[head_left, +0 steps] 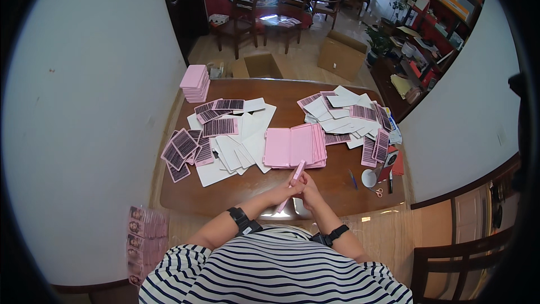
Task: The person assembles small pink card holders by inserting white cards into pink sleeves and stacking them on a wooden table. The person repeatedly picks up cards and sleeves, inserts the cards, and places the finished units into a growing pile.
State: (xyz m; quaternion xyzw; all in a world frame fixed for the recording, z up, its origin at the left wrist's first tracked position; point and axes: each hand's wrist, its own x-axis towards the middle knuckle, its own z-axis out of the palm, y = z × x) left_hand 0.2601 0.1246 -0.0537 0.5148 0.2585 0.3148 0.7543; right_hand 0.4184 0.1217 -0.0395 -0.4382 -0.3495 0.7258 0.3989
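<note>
Room: we sit at a brown wooden table (337, 183) between white walls, with chairs (243, 14) and cardboard boxes (341, 53) on the floor beyond its far edge
Left hand (286, 190): fingers closed on the lower part of a pink case (297, 172), pressed against the right hand above the near edge
Right hand (310, 188): closed on the same case from the right, thumb up along it
Case: a narrow pink strip, tilted, its top end leaning toward the far right, held just off the table near the middle of the near edge
Pink row (293, 146): flat pink cases overlapping in the table's middle, just beyond our hands
Pink stack (194, 83): piled at the far left corner
Left pile (216, 135): white cards and dark striped cards spread toward the left edge
Right pile (351, 118): more white and striped cards toward the far right corner
Right edge: a white cup (369, 178), small scissors (376, 191) and a blue pen (352, 179) lie near it
Wrists: a black band on each
</note>
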